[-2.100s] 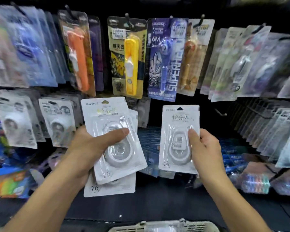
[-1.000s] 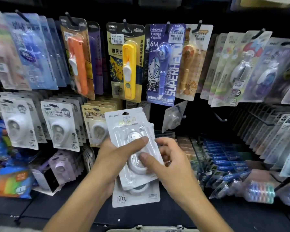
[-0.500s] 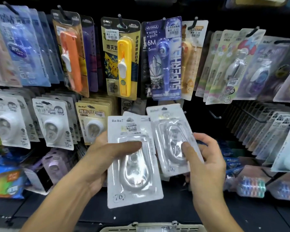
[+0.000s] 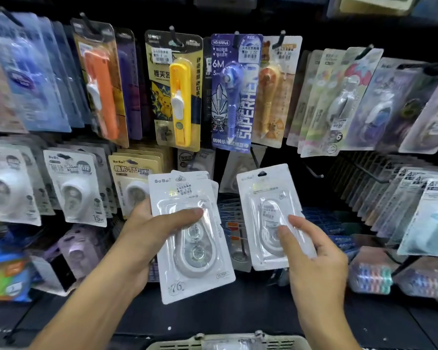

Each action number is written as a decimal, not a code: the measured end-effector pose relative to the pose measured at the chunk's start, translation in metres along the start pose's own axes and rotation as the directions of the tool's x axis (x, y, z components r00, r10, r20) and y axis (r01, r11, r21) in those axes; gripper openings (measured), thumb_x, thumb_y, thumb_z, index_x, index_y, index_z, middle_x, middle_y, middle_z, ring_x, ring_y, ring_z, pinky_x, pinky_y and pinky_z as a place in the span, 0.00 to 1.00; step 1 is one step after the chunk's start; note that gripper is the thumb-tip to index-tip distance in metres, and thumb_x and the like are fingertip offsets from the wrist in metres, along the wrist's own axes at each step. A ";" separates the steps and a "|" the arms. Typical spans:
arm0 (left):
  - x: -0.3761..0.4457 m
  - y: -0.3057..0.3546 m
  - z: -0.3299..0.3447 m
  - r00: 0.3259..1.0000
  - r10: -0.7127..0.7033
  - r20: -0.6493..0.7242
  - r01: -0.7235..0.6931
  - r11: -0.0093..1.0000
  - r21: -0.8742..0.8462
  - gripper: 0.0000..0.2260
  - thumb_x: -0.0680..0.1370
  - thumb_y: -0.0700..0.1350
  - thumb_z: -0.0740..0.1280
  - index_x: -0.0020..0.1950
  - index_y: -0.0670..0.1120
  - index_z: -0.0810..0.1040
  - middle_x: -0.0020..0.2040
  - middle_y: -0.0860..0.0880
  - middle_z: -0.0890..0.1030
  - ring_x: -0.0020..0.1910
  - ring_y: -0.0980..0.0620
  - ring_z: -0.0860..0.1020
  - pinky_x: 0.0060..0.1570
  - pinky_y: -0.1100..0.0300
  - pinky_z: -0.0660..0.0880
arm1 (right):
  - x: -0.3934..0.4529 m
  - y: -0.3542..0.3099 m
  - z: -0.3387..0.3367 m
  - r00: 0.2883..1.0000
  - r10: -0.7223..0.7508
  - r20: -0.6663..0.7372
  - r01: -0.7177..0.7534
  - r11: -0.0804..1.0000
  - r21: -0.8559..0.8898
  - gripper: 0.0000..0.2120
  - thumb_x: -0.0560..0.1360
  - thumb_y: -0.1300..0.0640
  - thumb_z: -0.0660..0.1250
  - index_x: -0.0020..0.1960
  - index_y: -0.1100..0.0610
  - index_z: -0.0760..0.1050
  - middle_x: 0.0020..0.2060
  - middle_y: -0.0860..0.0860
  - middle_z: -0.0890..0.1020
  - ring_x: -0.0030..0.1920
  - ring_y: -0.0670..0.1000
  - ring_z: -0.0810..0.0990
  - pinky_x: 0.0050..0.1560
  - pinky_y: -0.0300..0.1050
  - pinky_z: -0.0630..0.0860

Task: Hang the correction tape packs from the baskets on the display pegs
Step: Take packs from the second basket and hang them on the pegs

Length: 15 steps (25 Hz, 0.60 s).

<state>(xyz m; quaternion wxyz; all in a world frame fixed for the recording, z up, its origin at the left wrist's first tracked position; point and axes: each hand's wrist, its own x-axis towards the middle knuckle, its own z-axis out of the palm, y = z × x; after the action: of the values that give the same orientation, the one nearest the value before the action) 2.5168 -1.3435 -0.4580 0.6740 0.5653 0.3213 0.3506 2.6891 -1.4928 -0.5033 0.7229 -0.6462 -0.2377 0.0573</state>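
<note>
The white pack (image 4: 191,236) that my left hand (image 4: 147,231) held carried "BoBo" at its top and a handwritten "76" near the bottom. The pack (image 4: 271,213) in my right hand (image 4: 311,251) also showed "BoBo". On the pegs, the purple card (image 4: 234,92) read "6M", "5m" and "SUPERHERO". A beige card (image 4: 134,180) had "BoBo" too, and a white hanging pack (image 4: 74,188) showed "15". The small price stickers were too blurred for me to read.

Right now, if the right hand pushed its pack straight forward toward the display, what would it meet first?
Probably the bare peg jutting out just above and behind the white pack that the right hand pinches. A tilted pack already hangs on the hook beside it, left of that line. Depth is hard to judge from this view.
</note>
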 end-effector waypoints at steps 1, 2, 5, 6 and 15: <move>0.000 0.000 0.002 1.000 0.007 0.002 -0.007 1.000 0.005 0.27 0.58 0.45 0.84 0.56 0.51 0.84 0.51 0.49 0.88 0.50 0.46 0.87 0.56 0.47 0.79 | 0.000 0.000 0.000 1.000 -0.008 -0.018 0.008 1.000 0.008 0.11 0.73 0.49 0.76 0.49 0.32 0.82 0.52 0.37 0.84 0.55 0.51 0.84 0.58 0.61 0.80; -0.001 -0.001 0.004 1.000 0.013 0.002 -0.013 1.000 0.008 0.28 0.59 0.45 0.84 0.57 0.52 0.83 0.51 0.50 0.88 0.50 0.47 0.87 0.56 0.47 0.79 | 0.001 0.000 0.000 1.000 0.002 -0.020 -0.001 1.000 0.024 0.11 0.74 0.50 0.76 0.48 0.32 0.82 0.52 0.38 0.85 0.51 0.47 0.85 0.55 0.58 0.82; 0.000 -0.002 0.005 0.999 0.038 0.004 -0.038 0.999 -0.006 0.28 0.60 0.46 0.84 0.58 0.52 0.83 0.51 0.52 0.88 0.49 0.50 0.87 0.51 0.52 0.80 | 0.003 0.002 0.002 0.975 0.162 0.154 -0.177 0.980 0.092 0.19 0.76 0.56 0.74 0.54 0.31 0.78 0.59 0.37 0.79 0.43 0.43 0.85 0.41 0.45 0.84; -0.001 -0.003 0.006 0.999 0.046 0.002 -0.046 0.999 -0.022 0.28 0.59 0.46 0.84 0.58 0.52 0.83 0.51 0.51 0.88 0.49 0.49 0.87 0.48 0.54 0.81 | 0.001 0.004 0.004 0.954 0.199 0.222 -0.219 0.973 0.067 0.23 0.76 0.56 0.74 0.59 0.30 0.74 0.61 0.35 0.76 0.47 0.41 0.84 0.45 0.44 0.83; 0.002 -0.003 0.010 0.988 -0.029 0.154 0.036 0.998 -0.043 0.31 0.60 0.50 0.83 0.63 0.51 0.81 0.55 0.44 0.87 0.54 0.40 0.85 0.61 0.37 0.77 | -0.012 -0.009 0.031 0.837 0.102 0.538 -0.262 0.938 0.229 0.20 0.69 0.50 0.79 0.60 0.45 0.79 0.52 0.52 0.87 0.46 0.53 0.87 0.30 0.42 0.79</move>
<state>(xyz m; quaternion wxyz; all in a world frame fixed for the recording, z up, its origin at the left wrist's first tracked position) 2.5265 -1.3477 -0.4594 0.7151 0.5697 0.2695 0.3023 2.6632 -1.4706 -0.4964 0.7108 -0.5122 -0.3489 0.3327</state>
